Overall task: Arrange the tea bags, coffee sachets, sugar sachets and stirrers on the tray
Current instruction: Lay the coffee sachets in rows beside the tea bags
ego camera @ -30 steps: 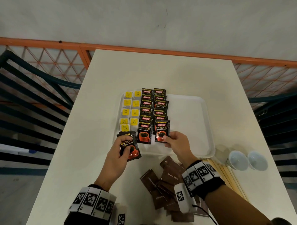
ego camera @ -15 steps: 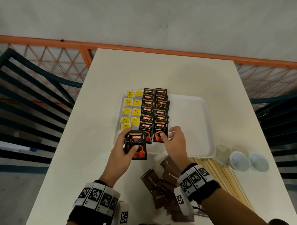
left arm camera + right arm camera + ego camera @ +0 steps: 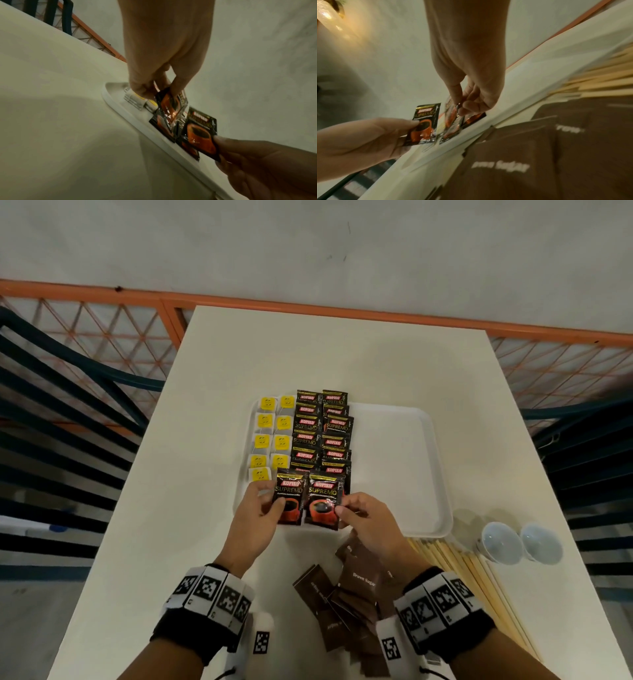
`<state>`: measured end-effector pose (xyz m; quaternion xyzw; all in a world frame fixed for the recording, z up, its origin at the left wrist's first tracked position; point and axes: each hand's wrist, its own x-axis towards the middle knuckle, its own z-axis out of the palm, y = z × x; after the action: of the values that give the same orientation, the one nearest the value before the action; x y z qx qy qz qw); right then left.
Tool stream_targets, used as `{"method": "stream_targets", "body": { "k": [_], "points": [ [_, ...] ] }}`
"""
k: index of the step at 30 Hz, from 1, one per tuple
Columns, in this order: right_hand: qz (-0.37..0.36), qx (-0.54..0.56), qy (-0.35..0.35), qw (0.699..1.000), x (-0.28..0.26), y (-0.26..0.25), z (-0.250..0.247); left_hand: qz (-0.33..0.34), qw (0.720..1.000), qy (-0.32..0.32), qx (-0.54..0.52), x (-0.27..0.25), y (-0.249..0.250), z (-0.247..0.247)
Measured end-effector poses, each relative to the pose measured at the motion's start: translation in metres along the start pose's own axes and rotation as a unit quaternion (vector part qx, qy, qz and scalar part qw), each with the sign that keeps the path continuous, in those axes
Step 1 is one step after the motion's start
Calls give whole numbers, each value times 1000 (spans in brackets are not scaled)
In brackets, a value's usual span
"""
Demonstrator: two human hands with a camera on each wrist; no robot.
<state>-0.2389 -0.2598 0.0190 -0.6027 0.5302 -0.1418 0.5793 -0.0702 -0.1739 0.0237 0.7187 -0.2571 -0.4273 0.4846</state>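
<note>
Over the near edge of the white tray (image 3: 394, 467) each hand holds one black coffee sachet. My left hand (image 3: 270, 501) pinches the left sachet (image 3: 289, 498), with the thumb on its front. My right hand (image 3: 342, 506) pinches the right sachet (image 3: 323, 499) by its right edge. The two sachets hang side by side, slightly above the tray in the left wrist view, where the left sachet (image 3: 171, 105) and right sachet (image 3: 200, 134) both show. Tea bags (image 3: 270, 436) with yellow tags fill two columns at the tray's left. Beside them lie two columns of coffee sachets (image 3: 322, 433).
Brown sugar sachets (image 3: 346, 594) lie in a loose pile on the table in front of the tray. Wooden stirrers (image 3: 479, 577) lie at the right, near two small cups (image 3: 503, 542). The tray's right half is bare. An orange railing (image 3: 308, 309) runs behind the table.
My left hand has carried its sachet from the table's left onto the tray's near edge. My right hand has left the sachet lying on the tray and now pinches a second one.
</note>
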Motion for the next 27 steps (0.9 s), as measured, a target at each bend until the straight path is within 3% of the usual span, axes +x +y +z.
{"method": "stream_targets", "body": {
  "k": [9,22,27],
  "points": [
    [54,-66,53,995,19,12,-14,23,983,8,183,26,-9,9],
    [42,-108,99,988,17,9,-10,54,966,60,246,28,-19,20],
    [-9,-165,85,983,-3,7,-23,120,952,34,280,8,-18,17]
  ]
}}
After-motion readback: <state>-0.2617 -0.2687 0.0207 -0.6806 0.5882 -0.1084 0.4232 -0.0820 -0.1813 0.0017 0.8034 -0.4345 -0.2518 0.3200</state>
